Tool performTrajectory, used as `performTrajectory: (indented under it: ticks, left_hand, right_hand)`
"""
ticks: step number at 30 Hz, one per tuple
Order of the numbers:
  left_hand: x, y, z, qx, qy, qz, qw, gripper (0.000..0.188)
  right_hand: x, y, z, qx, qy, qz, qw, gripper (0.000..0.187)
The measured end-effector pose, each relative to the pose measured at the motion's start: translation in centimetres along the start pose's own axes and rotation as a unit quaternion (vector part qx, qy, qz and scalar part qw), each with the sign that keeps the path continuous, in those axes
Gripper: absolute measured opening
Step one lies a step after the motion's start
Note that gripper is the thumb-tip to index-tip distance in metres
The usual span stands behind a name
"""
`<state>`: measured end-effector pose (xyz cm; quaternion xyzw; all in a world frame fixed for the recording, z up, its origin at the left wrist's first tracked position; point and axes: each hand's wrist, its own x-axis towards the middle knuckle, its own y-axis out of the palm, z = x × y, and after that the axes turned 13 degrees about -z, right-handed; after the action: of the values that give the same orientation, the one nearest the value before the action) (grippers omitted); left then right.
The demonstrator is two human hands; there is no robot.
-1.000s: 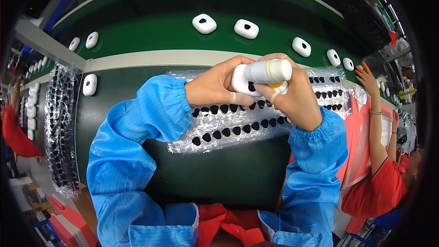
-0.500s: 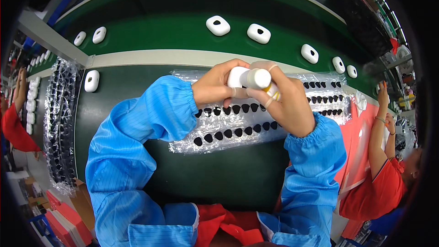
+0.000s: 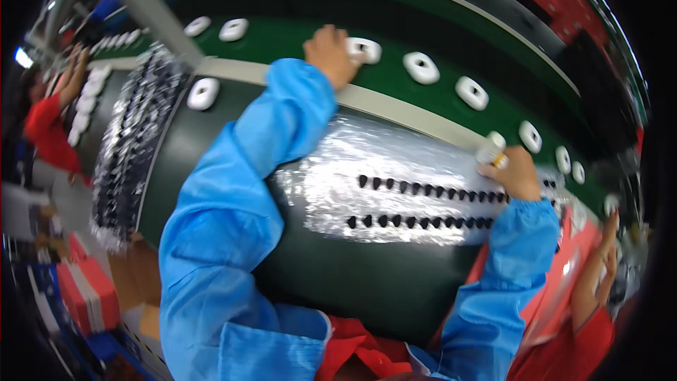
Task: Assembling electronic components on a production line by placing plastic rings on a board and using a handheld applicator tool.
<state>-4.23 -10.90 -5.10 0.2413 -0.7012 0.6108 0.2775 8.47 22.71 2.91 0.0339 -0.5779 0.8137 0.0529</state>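
Note:
On the green belt, my left hand (image 3: 330,58) grips the left edge of a white rounded case (image 3: 367,49) with a dark spot on top; its fingers are partly blurred. My right hand (image 3: 518,171) is closed around a small white bottle (image 3: 491,148) with a white cap and a yellow band, held over the right part of a clear plastic sheet (image 3: 331,169). Rows of black rounded pieces (image 3: 403,187) lie on that sheet, on the dark green table between my forearms.
More white cases (image 3: 421,68) stand along the belt (image 3: 282,35). One white case (image 3: 203,94) sits on the table at left, beside another sheet of black pieces (image 3: 134,141). A grey post (image 3: 151,10) rises behind it. People in red work on both sides.
My left hand has moved the white case from in front of me out to the belt. My right hand has shifted rightward with the bottle. The whole view has tilted.

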Motion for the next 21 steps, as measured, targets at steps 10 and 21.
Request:
performTrajectory:
  ticks: [10, 21]
  left_hand:
    - [-3.3, -13.8, 9.7, 0.227, -0.051, 0.059, 0.971, 0.067]
    - [-2.3, -11.9, 6.6, -0.377, -0.063, 0.092, 0.920, 0.052]
  right_hand:
    - [-0.3, -2.9, 2.5, 0.149, 0.054, 0.031, 0.987, 0.023]
    - [-3.3, -4.1, 7.9, 0.343, -0.001, -0.033, 0.939, 0.023]
